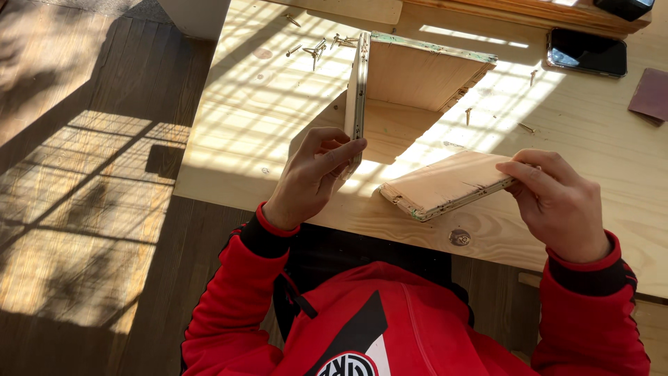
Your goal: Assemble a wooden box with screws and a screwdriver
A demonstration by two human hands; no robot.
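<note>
Mid-frame on the table [229, 132], left hand [313, 177] pinches the near end of the box [410, 76] side wall, thumb + fingers pressed on it. Box sits upper center, open, half built. Right hand [557, 202], lower right, grips a loose board [445, 184] by its right edge, fingers closed on it, board lying tilted. Screws [323, 46] scattered up top, phone [586, 52] + sandpaper [650, 95] upper right.

The loose plywood panel [445, 182] and the half-built plywood box [410, 83] are pale, matt, raw wood with rough edges. The workbench [264, 104] is smooth light timber, the screws [321, 47] dull metal. The phone [586, 52] is glossy black.
</note>
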